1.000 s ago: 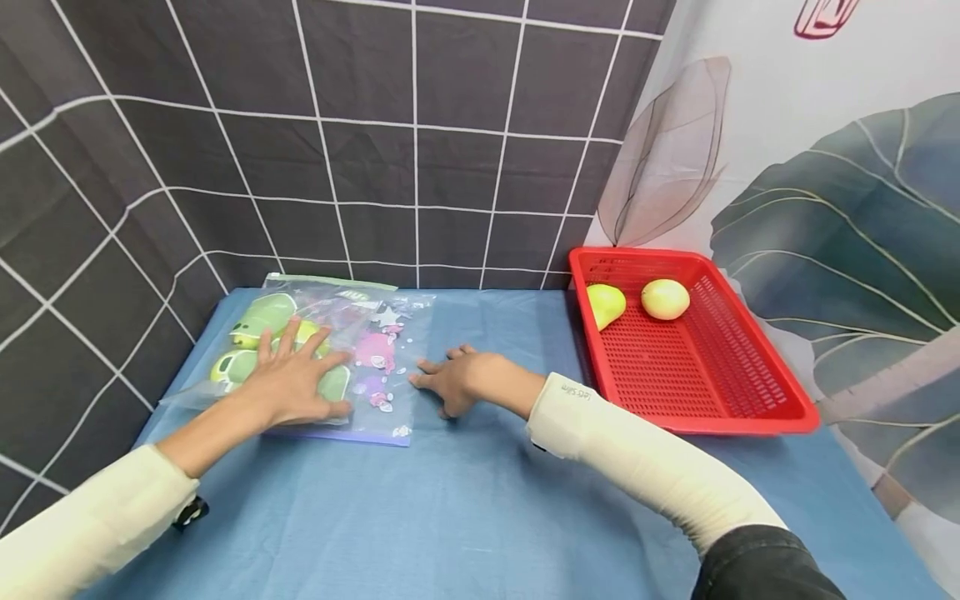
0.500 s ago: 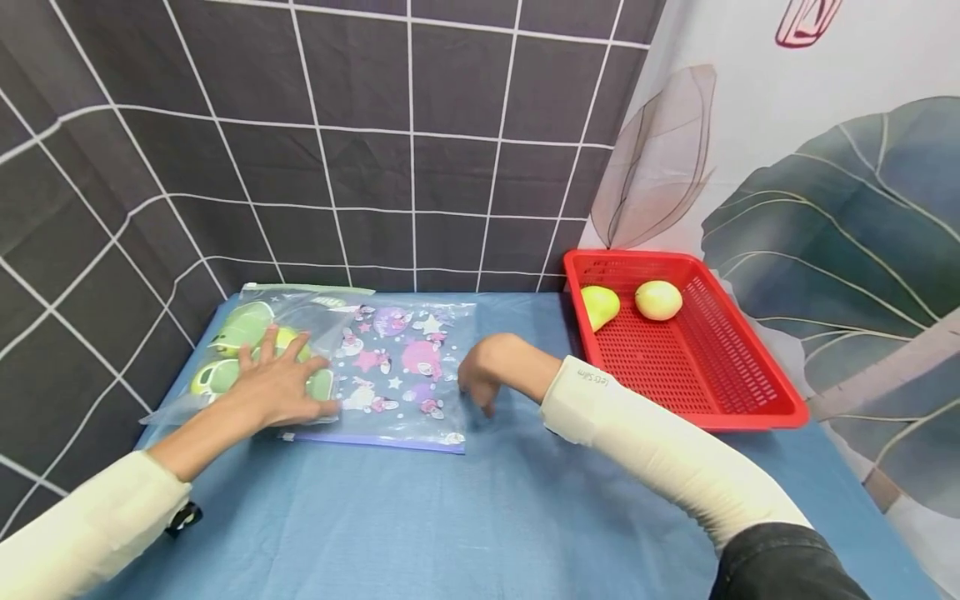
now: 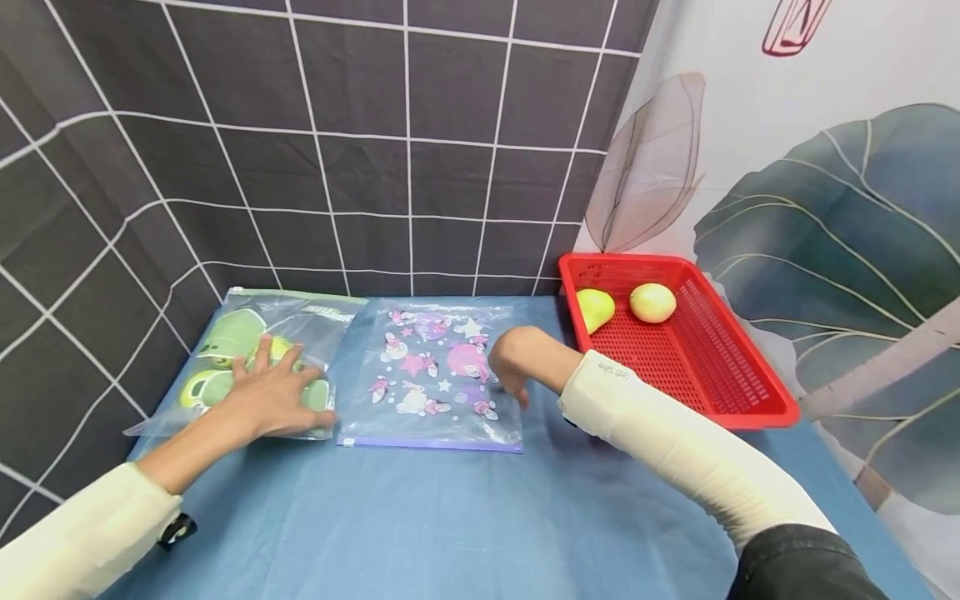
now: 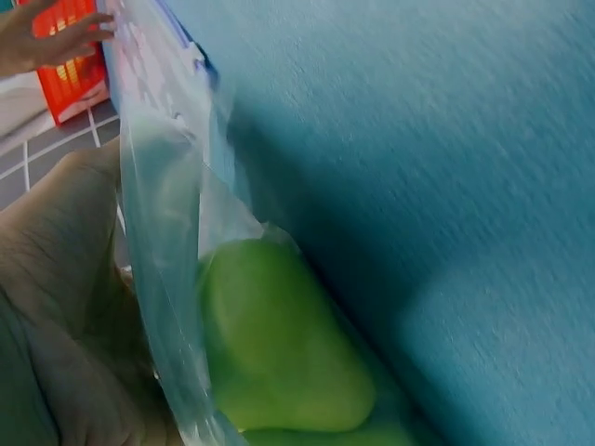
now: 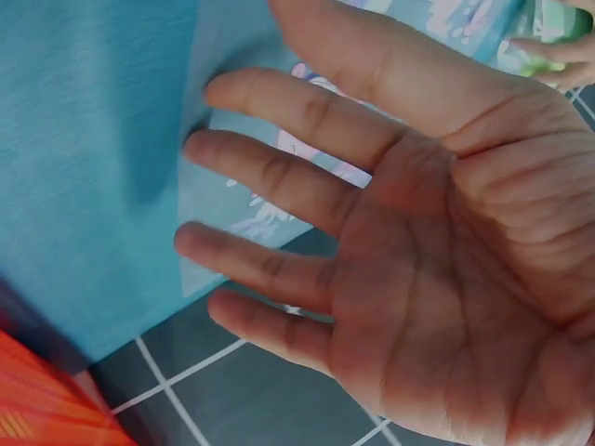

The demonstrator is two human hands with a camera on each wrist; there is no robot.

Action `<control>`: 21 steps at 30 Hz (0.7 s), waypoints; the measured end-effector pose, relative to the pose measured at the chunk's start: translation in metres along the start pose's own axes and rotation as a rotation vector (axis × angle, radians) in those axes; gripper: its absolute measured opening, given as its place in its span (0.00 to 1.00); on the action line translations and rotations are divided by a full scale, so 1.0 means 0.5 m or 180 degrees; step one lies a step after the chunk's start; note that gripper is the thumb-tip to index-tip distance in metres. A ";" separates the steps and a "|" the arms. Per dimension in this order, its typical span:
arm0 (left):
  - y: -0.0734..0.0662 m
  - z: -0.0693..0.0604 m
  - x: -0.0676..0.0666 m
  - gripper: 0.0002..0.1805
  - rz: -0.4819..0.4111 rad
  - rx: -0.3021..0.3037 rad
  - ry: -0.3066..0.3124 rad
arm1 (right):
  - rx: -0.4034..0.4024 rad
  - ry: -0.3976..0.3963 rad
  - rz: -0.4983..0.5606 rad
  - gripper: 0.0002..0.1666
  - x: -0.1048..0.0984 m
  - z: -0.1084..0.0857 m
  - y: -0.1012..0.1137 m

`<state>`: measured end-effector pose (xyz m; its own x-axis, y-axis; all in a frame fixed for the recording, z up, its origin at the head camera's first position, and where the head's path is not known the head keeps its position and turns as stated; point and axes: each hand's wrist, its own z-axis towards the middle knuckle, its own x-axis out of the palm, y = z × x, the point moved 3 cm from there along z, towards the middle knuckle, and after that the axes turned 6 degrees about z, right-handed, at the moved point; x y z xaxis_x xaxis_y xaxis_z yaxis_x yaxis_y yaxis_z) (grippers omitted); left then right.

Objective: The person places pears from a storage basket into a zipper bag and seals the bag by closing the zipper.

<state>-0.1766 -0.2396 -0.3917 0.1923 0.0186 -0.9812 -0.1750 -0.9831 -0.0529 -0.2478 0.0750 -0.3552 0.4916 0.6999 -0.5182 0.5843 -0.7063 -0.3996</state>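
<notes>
Separation, we judged, was done and perhaps only straightening left: the patterned bag lay flat at twelve o'clock, the right hand, grasping nothing, at its three-o'clock edge, while the left hand rested spread, ungripping, on the filled bag toward eleven.

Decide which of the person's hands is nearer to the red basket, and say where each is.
Right. The right hand is at the right edge of the purple-zip bag, left of the basket; the left hand is on the green-zip bag, farther left.
</notes>
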 end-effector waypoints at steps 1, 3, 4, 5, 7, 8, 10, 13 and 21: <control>-0.004 0.001 0.002 0.49 -0.0017 0.0003 -0.0007 | 0.0007 0.0008 0.0030 0.37 0.002 0.002 -0.006; -0.011 0.004 0.006 0.48 -0.0065 -0.0001 -0.0018 | -0.0033 0.0016 0.0089 0.36 0.007 0.005 -0.016; -0.014 0.005 0.007 0.47 -0.0085 -0.0009 -0.0017 | -0.0049 0.0022 0.0109 0.36 0.008 0.007 -0.018; -0.016 0.006 0.008 0.47 -0.0102 -0.0018 -0.0013 | -0.0068 0.0031 0.0100 0.35 0.009 0.006 -0.020; -0.019 0.007 0.009 0.46 -0.0107 -0.0033 0.0009 | -0.0080 0.0039 0.0073 0.35 0.011 0.007 -0.022; -0.021 0.008 0.008 0.46 -0.0104 -0.0034 0.0021 | -0.0090 0.0019 0.0046 0.34 0.012 0.010 -0.022; -0.024 0.008 0.007 0.47 -0.0086 -0.0029 0.0042 | -0.0088 0.0020 0.0003 0.35 0.013 0.010 -0.021; -0.031 0.007 0.005 0.47 -0.0073 0.0003 0.0053 | -0.0109 0.0000 0.0012 0.35 0.014 0.010 -0.024; -0.050 0.012 -0.001 0.46 -0.0063 0.0138 0.0036 | -0.0140 -0.0125 0.0209 0.36 0.022 0.000 -0.036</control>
<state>-0.1780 -0.2139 -0.3910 0.2071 0.0357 -0.9777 -0.2127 -0.9738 -0.0806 -0.2530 0.0952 -0.3537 0.5045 0.6468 -0.5719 0.5798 -0.7446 -0.3308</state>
